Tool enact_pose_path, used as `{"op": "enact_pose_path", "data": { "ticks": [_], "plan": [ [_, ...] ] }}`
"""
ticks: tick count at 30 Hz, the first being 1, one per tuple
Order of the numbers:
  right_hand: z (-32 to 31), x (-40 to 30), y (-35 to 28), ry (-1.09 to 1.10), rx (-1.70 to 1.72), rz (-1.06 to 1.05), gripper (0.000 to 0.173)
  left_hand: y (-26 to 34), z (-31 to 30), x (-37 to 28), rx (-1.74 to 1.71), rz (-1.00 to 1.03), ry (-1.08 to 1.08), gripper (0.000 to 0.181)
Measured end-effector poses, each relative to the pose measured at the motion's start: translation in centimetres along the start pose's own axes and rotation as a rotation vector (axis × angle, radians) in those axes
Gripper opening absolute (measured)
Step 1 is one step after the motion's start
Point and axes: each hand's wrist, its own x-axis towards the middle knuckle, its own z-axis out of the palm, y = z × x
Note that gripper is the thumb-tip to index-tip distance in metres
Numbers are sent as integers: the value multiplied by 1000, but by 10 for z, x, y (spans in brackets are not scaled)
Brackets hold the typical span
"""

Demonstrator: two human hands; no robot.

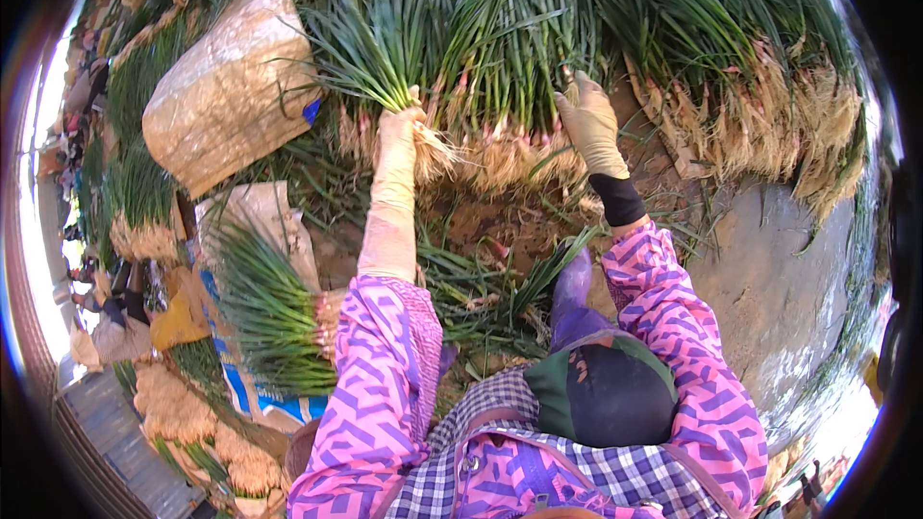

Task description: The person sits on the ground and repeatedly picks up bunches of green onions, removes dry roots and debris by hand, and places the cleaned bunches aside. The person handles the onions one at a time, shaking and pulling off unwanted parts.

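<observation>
My left hand [401, 122], in a pale glove, is closed around a bunch of green onions [386, 79], its stringy roots poking out to the right of the fist. My right hand [593, 122], gloved with a black cuff, reaches to the right end of a long pile of green onions [497, 79]. Its thumb and fingers are apart by some pale roots or a stalk; whether they grip it I cannot tell. The pile lies with leaves away from me and roots towards me.
A second onion pile [764, 101] lies at the right. Sacking [231, 79] and a stack of onions [274, 310] on a sheet are at the left. Loose leaves [476, 295] litter the ground near my purple boot [573, 288]. Several people sit at the far left.
</observation>
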Motion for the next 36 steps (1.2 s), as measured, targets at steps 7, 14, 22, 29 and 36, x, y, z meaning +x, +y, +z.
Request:
{"op": "enact_pose_path", "data": {
  "ticks": [7,14,22,29,36],
  "plan": [
    [50,8,-3,-294,757,491,108,-40,87,-38,234,-21,43,33],
    [35,19,-52,-234,499,232,102,-35,103,-71,-292,-206,54,19],
    [-39,100,-21,-325,743,-17,71,35,152,-115,-476,-219,-112,6],
    [-63,96,92,-210,6,218,49,17,46,-108,-377,-215,29,32],
    [-41,-1,2,-29,384,-381,29,40,14,-180,-633,34,-123,34]
  ]
}}
